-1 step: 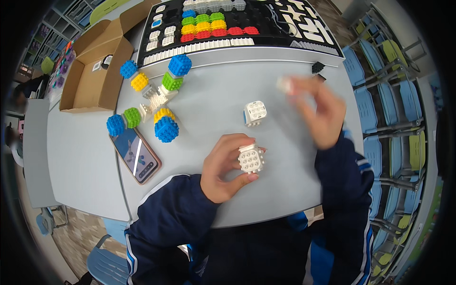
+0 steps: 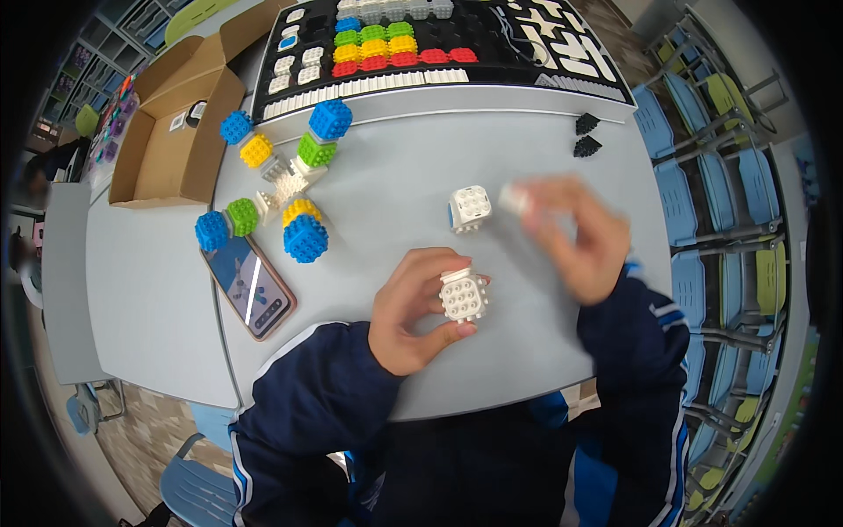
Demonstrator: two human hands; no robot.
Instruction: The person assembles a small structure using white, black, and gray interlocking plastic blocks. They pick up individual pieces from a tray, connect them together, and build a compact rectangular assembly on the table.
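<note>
A white studded cube block (image 2: pixel 463 296) is pinched between the thumb and fingers of my left hand (image 2: pixel 413 307), low over the near part of the table. My right hand (image 2: pixel 580 233), smeared by motion, holds a small white piece (image 2: pixel 515 200) at its fingertips. That piece is too blurred to tell its exact shape. Just left of it, a second white cube block (image 2: pixel 470 207) with a blue side stands on the table, apart from both hands. Farther left lies a branching build (image 2: pixel 294 183) of white connectors with blue, green and yellow studded blocks.
A phone (image 2: pixel 250 285) lies by the build's near left end. Along the back stands a tray (image 2: pixel 421 101) of coloured blocks and white parts. An open cardboard box (image 2: pixel 167 158) is at the far left. Two small black pieces (image 2: pixel 587 134) lie at the far right.
My right hand has come nearer and slightly left with the small white piece, uncovering one of the black pieces. My left hand has barely moved.
</note>
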